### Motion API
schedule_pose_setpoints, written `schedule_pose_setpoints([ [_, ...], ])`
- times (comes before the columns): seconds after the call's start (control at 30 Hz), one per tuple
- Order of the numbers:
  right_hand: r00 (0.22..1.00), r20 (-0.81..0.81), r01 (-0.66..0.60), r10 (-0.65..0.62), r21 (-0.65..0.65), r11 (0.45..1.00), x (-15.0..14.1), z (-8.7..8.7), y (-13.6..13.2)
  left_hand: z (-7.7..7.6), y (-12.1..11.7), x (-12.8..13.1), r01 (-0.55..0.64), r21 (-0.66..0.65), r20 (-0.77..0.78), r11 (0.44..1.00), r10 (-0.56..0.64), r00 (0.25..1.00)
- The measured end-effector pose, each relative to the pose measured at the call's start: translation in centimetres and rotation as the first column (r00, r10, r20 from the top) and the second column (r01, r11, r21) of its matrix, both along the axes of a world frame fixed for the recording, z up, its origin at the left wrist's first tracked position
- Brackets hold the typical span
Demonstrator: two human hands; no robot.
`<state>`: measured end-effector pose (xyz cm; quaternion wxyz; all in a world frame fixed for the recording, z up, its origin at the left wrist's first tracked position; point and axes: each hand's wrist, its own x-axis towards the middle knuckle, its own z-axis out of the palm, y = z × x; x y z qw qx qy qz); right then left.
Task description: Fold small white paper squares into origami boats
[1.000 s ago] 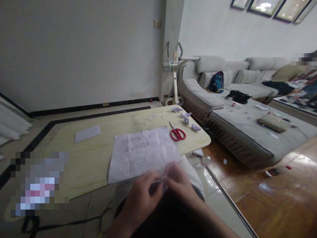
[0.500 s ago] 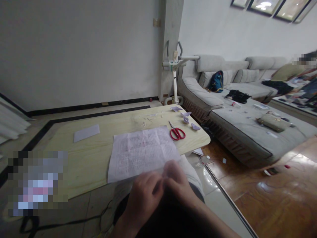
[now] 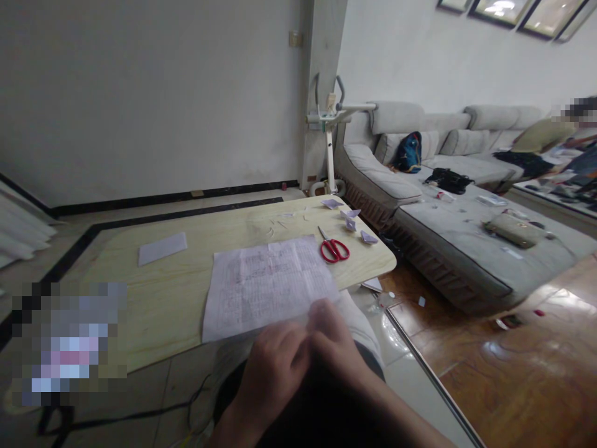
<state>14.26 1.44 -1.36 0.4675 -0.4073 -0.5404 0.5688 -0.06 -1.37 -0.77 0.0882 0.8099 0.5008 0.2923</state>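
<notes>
My left hand point(image 3: 280, 356) and my right hand point(image 3: 332, 336) meet close to my body, just past the near edge of the table. Both have curled, closed fingers; anything between them is hidden. Beyond them a creased printed sheet of paper point(image 3: 265, 283) lies spread on the table. Red-handled scissors point(image 3: 333, 247) rest to its right, blades pointing away. Several small folded paper pieces, among them a folded paper boat point(image 3: 368, 237), stand near the right end. Thin paper strips point(image 3: 278, 223) are scattered behind the sheet.
A pale wooden table point(image 3: 153, 298) carries a white folded paper point(image 3: 162, 248) at left and a blurred-out object point(image 3: 69, 348) at its near left corner. A grey sofa point(image 3: 448, 242) with bags stands at right. Another person point(image 3: 536, 140) sits at the far right. A cable point(image 3: 140, 415) runs below.
The view shifts very slightly. My hands stay together in nearly the same place, and the things on the table have not moved.
</notes>
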Motion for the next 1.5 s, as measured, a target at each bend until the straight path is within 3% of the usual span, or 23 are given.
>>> schedule_pose_setpoints([
  [0.53, 0.995, 0.094, 0.028, -0.03, 0.024, 0.999, 0.5, 0.1, 0.1, 0.0, 0.0, -0.3, 0.038, 0.022, 0.084, 0.999, -0.04, 0.996],
  [0.77, 0.993, -0.059, -0.109, 0.104, -0.074, 0.991, 1.3, 0.1, 0.3, -0.5, 0.4, -0.7, -0.029, -0.035, 0.214, 0.999, 0.036, 0.976],
  [1.13, 0.99, -0.105, -0.099, 0.089, -0.096, 0.99, 1.3, 0.0, 0.6, 0.8, 0.2, -0.8, 0.08, -0.166, 0.357, 0.983, -0.015, 0.934],
  [1.37, 0.992, -0.096, -0.095, 0.083, -0.128, 0.987, 2.2, 0.3, 0.9, 1.1, 0.2, -1.3, 0.128, -0.337, 0.483, 0.933, 0.054, 0.874],
  [1.5, 0.97, -0.224, -0.144, 0.094, -0.219, 0.965, 1.9, -0.1, 0.9, 0.7, 0.2, -1.4, 0.214, -0.547, 0.641, 0.809, 0.241, 0.729],
])
